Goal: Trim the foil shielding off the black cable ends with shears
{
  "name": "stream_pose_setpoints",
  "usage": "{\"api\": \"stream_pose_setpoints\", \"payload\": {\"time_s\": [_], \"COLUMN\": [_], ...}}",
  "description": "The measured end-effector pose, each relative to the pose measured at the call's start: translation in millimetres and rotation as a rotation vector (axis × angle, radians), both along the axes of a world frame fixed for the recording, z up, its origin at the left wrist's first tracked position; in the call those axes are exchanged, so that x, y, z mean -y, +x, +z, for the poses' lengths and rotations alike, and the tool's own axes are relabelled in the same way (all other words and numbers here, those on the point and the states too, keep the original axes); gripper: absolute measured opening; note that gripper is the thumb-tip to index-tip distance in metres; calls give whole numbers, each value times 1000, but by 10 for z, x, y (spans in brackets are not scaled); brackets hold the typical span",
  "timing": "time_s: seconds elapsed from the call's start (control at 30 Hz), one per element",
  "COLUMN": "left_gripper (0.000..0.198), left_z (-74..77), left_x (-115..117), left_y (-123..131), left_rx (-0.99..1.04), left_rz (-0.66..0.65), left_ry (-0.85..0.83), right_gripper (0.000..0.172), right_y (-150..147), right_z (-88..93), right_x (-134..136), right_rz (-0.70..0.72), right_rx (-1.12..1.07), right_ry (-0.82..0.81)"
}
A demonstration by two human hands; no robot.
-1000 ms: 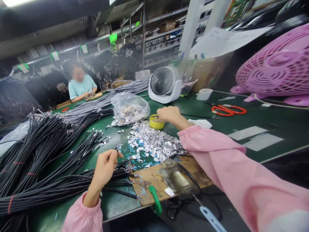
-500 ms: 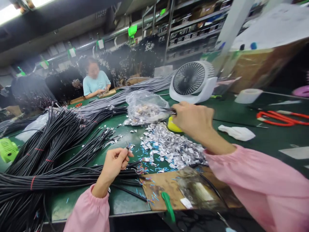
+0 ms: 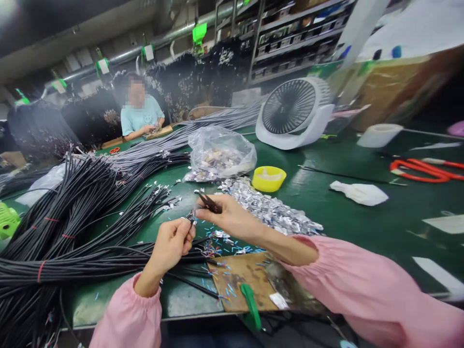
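My left hand (image 3: 172, 244) is closed in a pinch on a black cable, whose stripped end (image 3: 192, 218) pokes out above the thumb. Close beside it, the fingertips of my right hand (image 3: 232, 217) meet at that end. Dark tweezers (image 3: 210, 203) are gripped in my right hand, their points toward the upper left. Shiny foil scraps (image 3: 275, 210) lie heaped behind my right wrist, with short blue wire bits around them. Below my left hand, a bundle of black cables (image 3: 108, 263) runs to a stained wooden board (image 3: 235, 275).
A yellow dish (image 3: 268, 179), a clear bag of scraps (image 3: 221, 154) and a white fan (image 3: 293, 113) stand farther back. Orange-handled scissors (image 3: 420, 170) and crumpled white tissue (image 3: 358, 193) lie right. A green clamp handle (image 3: 250, 304) is at the front edge. A co-worker (image 3: 142, 113) sits across.
My right hand has come from beside the yellow dish, down and left, to the cable end in my left hand, still with the tweezers. My left hand has hardly moved.
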State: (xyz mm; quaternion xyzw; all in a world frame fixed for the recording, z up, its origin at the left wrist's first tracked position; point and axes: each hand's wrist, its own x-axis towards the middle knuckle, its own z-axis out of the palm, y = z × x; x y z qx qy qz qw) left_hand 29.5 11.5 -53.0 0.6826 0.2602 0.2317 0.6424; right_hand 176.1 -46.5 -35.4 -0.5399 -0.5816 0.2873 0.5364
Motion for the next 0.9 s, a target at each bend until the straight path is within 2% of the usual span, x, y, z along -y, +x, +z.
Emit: {"api": "stream_pose_setpoints", "payload": {"time_s": [0.07,0.13,0.2,0.27,0.37,0.43,0.6,0.67,0.8,0.9], "left_gripper": [52,52,51,50,50,50,50,47,32,23], "left_z": [0,-1,-6,-13,-16,-7,61,89,113,107], "left_x": [0,2,9,20,30,30,19,24,50,71], "left_y": [-6,-9,-9,-7,-8,-10,-7,-2,14,26], "left_rx": [12,7,-3,-10,-4,14,78,73,50,41], "left_rz": [-37,-51,-47,-35,-31,-25,76,143,248,279], "left_ry": [0,-34,-71,-87,-134,-170,-163,-128,2,63], "right_gripper": [40,29,15,11,10,10,10,14,17,14], "right_y": [-34,-69,-78,-50,30,65,3,-39,-79,-86], "right_z": [-22,-36,-48,-54,-51,-41,-5,7,7,4], "right_x": [10,15,13,10,21,45,130,159,189,195], "right_rz": [134,137,-3,-189,-461,-540,-298,-243,-208,-221], "right_rx": [-42,54,267,442,441,394,409,388,345,320], "right_ry": [-7,56,185,314,389,371,320,311,330,347]}}
